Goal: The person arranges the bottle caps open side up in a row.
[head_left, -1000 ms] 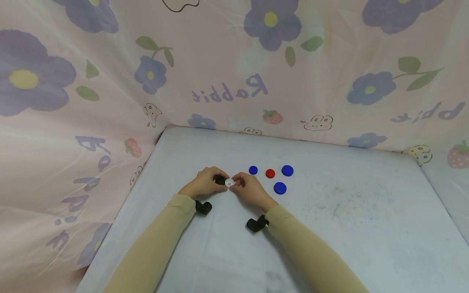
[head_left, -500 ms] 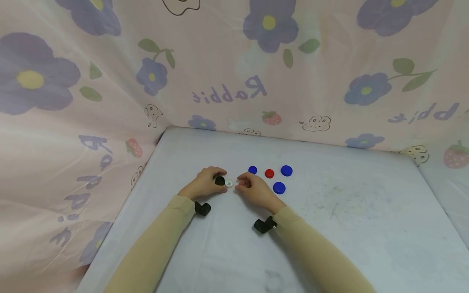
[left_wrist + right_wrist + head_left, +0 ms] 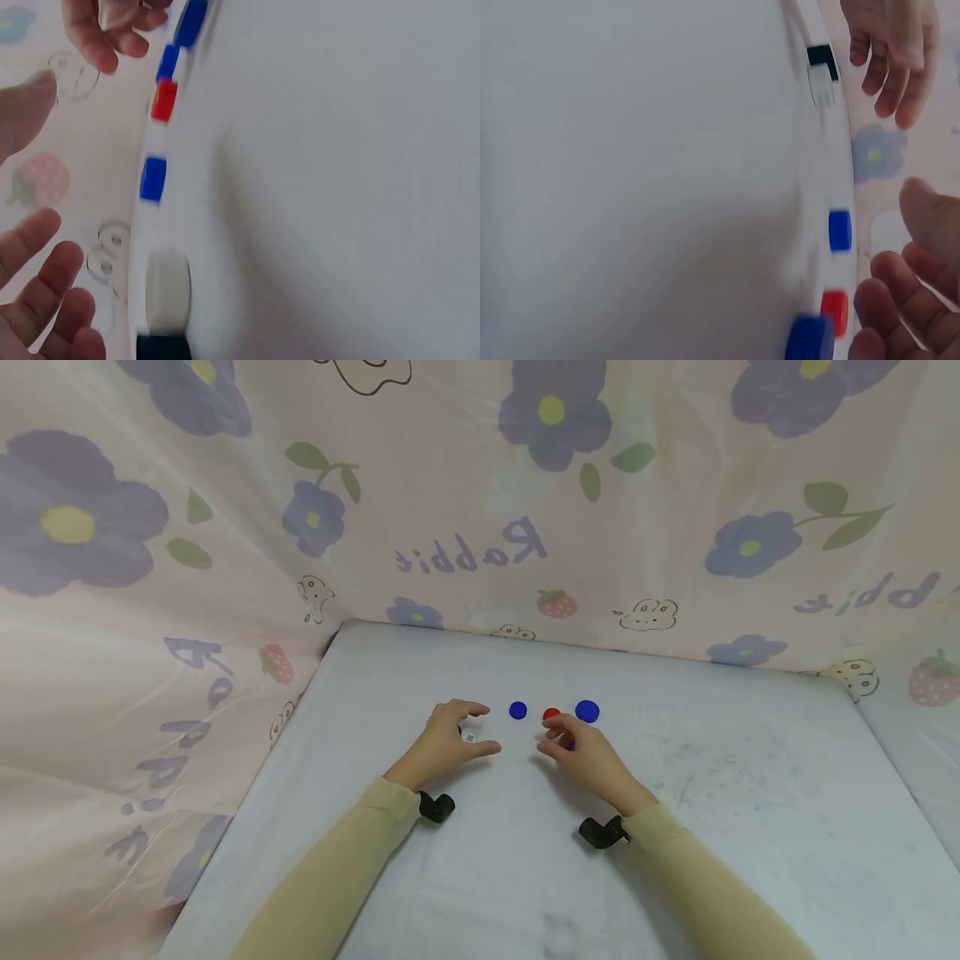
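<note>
On the backdrop point(image 3: 675, 510): "Rabbit" printed mirrored
White cap point(image 3: 470, 737): on table point(image 3: 750, 827), under left hand's fingers, beside black cap point(image 3: 163, 348)
Left hand point(image 3: 448, 743): fingers relaxed, hovering, grasping nothing
Right hand point(image 3: 581, 752): loosely curled, empty, over blue cap point(image 3: 571, 744) near red cap point(image 3: 551, 714)

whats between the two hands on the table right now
Only bare table: in the head view, nothing lies between the left hand and right hand. A small blue cap sits just beyond that gap.
</note>
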A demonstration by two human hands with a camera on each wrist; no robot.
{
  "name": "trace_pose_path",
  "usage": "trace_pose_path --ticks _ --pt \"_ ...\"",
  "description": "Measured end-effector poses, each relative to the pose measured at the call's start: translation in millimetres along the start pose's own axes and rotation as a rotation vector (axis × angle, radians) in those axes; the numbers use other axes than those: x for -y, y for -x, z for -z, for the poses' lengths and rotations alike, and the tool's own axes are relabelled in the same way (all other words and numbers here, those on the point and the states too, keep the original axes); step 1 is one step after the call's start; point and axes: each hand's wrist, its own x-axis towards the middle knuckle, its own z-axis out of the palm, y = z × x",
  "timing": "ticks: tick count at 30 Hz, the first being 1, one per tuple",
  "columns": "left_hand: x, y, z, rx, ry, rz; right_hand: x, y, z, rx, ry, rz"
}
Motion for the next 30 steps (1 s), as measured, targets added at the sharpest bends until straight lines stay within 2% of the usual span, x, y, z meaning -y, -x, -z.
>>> trace_pose_path --ticks 5,11,18,23,30 --pt "-12.2 -0.1 -15.6 0.077 0.014 -0.052 -19.2 9.2 12.1 -0.029 0.010 -0.011" --pt "-22.8 0.3 -36.4 0.131 0.033 -0.067 -33.5 15.5 20.6 -0.044 0.011 -0.030" --pt "-28.2 -5.3 -58.5 0.136 0.037 -0.096 -41.0 20.1 25.8 -0.039 -0.004 -0.041" --pt "-29.3 -12.1 -72.9 0.142 0.046 -0.081 -47.0 22.4 29.1 -0.024 -0.018 -0.050" --pt "-32.9 -24.1 -87.4 0.144 -0.057 -0.078 -57.2 22.7 31.5 -0.018 -0.023 -0.025"
